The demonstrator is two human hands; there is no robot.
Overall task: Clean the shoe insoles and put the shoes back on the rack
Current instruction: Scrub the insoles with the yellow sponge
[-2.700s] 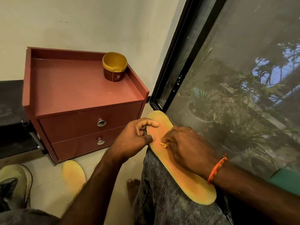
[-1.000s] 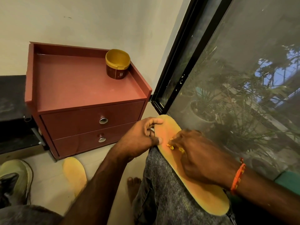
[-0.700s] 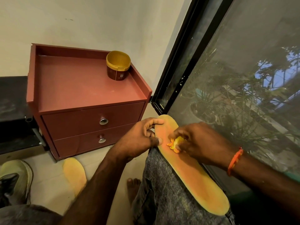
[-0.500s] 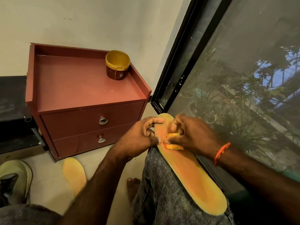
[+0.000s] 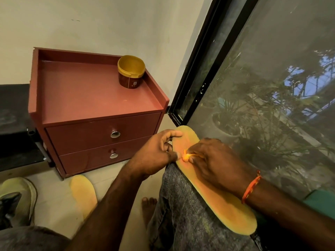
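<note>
We have the insole (image 5: 213, 189) lying along our right thigh, toe end up by the window (image 5: 262, 87), heel end down toward us under the right forearm. Our left hand (image 5: 155, 154) pinches the insole's left edge near the toe, thumb on top and forefinger curled over the rim, the other fingers tucked beneath. Our right hand (image 5: 215, 163) lies palm down on the insole just beside the left, fingers closed on a small yellow-orange wad (image 5: 186, 156) pressed to the surface; whether it is cloth or sponge we cannot tell.

The insole looks thin, light and flexible, a foam sheet that we judge would bend or slide on the jeans if rubbed unsupported. The edge near the toe, close to where the wad works, seems the right place to pin it, with the thigh backing it from below. To lift it, we would take it by the middle of its long edges so it does not flop.

A second insole (image 5: 83, 194) lies on the floor below our left arm, near a shoe (image 5: 20, 198) further left. Beyond the left hand stands a red cabinet (image 5: 94, 109) with an open tub (image 5: 131, 71) on top. We see no rack. We judge the cleaning is mid-way, with the shoes not yet reassembled.
</note>
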